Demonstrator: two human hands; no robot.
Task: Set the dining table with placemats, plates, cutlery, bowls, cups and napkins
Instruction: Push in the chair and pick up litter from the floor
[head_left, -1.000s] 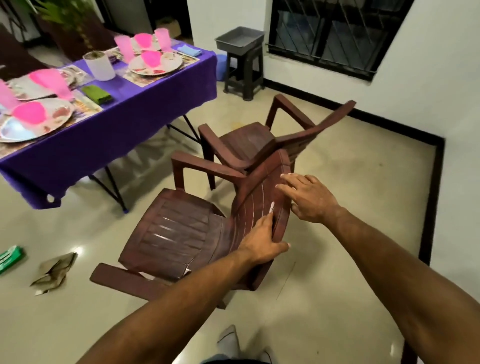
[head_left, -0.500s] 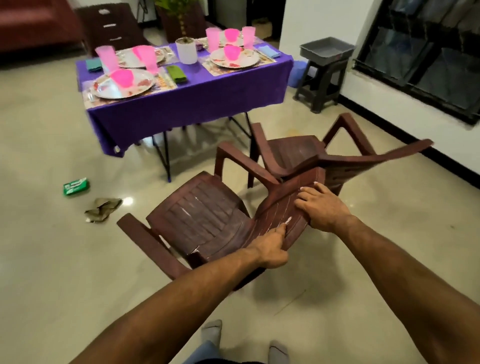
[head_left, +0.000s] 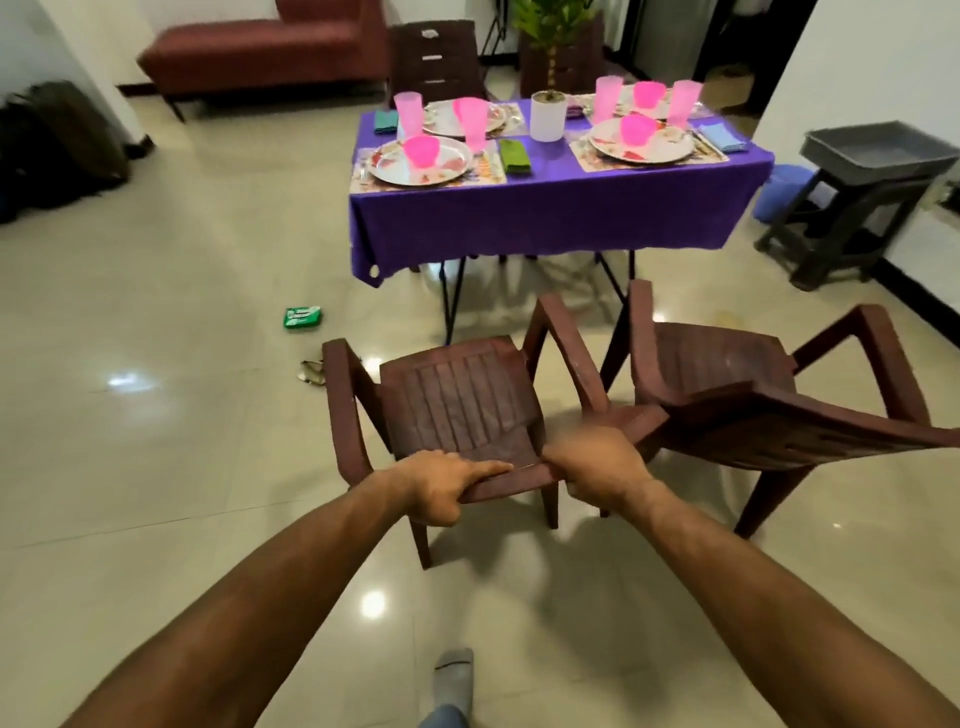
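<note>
Two hands, the left hand (head_left: 441, 488) and blurred right hand (head_left: 602, 470), gripped the chair (head_left: 462, 410) by its backrest top at 6 o'clock from the set surface (head_left: 550, 213); best carried level, legs clear of the second chair (head_left: 727, 384) at 3 o'clock.

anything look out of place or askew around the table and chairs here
Yes. A green packet and a crumpled scrap lie on the glossy tiled floor, left of the purple-clothed table. The right brown plastic armchair sits skewed against the one both hands hold.
</note>
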